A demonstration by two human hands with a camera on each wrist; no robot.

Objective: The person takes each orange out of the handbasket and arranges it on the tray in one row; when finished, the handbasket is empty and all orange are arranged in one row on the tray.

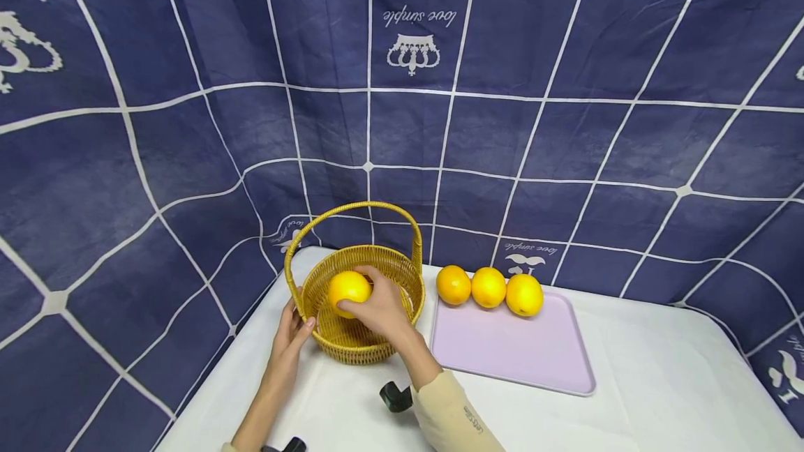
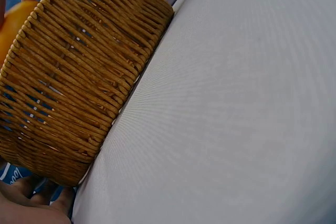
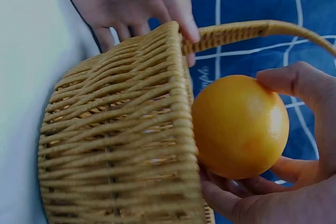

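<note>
A yellow-orange orange (image 3: 240, 127) is held by my right hand (image 1: 382, 305), thumb on one side and fingers on the other. In the head view it overlaps the inside of the round wicker basket (image 1: 367, 353); the right wrist view shows it just at the rim. My left hand (image 1: 290, 340) grips the basket's left side by the handle's base, its thumb (image 3: 189, 24) at the rim and its other fingers partly hidden behind. In the left wrist view, the woven wall (image 2: 79, 72) fills the upper left, with left-hand fingers low beside it.
A lilac tray (image 1: 515, 347) lies right of the basket on the white-covered table (image 1: 659, 368). Three oranges (image 1: 488, 288) line its back edge. The basket's tall arched handle (image 1: 370, 205) stands upright. A dark blue curtain (image 1: 490, 131) with white lines hangs behind.
</note>
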